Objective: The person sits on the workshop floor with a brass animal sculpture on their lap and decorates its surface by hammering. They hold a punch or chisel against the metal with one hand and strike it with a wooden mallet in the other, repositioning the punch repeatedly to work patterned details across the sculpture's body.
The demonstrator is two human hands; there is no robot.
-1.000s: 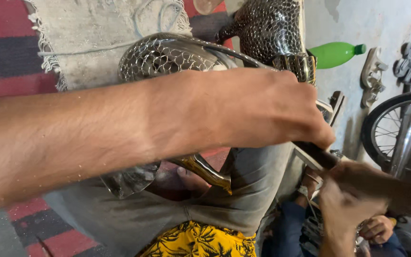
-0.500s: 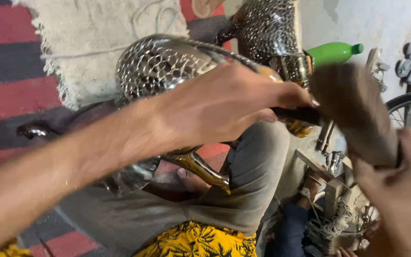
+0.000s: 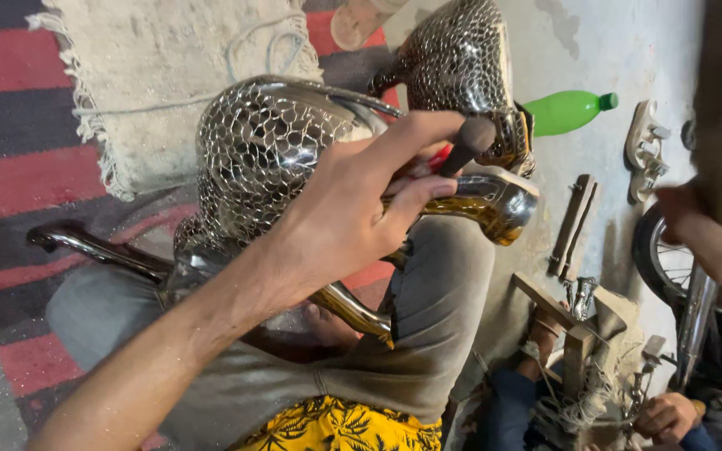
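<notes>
Left hand [image 3: 340, 221] pinches a dark punch [image 3: 467, 144] against the hammered metal vessel [image 3: 269, 150] on the lap; right hand [image 3: 695, 217], blurred, grip unclear. Risk: punch skids on curved metal, marring it.

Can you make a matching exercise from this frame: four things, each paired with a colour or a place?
Things:
1. bottle
2. punch
3. rug
4. wheel

Colour or place:
A. gripped in the left hand, over the hammered metal vessel
B. beige, fringed, on the striped floor covering
C. green, lying on the grey floor
D. at the right edge, spoked, partly hidden

Pairs: 1-C, 2-A, 3-B, 4-D
</notes>
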